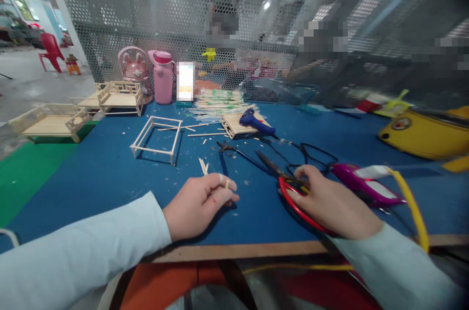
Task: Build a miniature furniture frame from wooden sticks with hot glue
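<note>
My left hand is closed in a pinch above the front of the table, with a short wooden stick between thumb and forefinger. White tape wraps one fingertip. My right hand has its fingers around the red-handled scissors, whose dark blades point away to the upper left. Just beyond the blades lie blue-handled pliers. Several short cut sticks rest beyond my left hand. Farther back stands an open stick frame on short legs.
A blue glue gun lies on a small wooden slatted piece. Behind are bundled sticks, a phone and a pink bottle. Miniature wooden beds stand left. A purple device and yellow bag lie right.
</note>
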`<state>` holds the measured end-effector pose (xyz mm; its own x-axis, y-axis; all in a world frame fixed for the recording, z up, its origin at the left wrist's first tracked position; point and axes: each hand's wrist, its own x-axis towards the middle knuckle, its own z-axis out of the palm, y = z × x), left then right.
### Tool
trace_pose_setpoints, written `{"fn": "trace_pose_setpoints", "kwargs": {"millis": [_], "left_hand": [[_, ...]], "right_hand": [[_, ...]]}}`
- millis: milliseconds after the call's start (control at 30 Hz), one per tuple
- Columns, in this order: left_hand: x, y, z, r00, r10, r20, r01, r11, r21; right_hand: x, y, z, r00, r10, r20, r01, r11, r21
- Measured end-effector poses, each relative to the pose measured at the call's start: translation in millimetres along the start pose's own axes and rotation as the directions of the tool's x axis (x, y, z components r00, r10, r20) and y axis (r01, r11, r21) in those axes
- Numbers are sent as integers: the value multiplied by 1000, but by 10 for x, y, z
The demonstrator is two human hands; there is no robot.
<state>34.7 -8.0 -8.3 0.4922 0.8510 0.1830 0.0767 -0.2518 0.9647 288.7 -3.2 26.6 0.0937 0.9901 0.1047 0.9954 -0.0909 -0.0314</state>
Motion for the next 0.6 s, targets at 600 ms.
{"fn": "trace_pose_setpoints", "kwargs": {"millis": [600], "left_hand": [[159, 244, -271, 900, 279, -334, -215, 952, 217]], "right_hand": [[237, -1102, -243, 692, -597, -406, 701, 420, 576]]}}
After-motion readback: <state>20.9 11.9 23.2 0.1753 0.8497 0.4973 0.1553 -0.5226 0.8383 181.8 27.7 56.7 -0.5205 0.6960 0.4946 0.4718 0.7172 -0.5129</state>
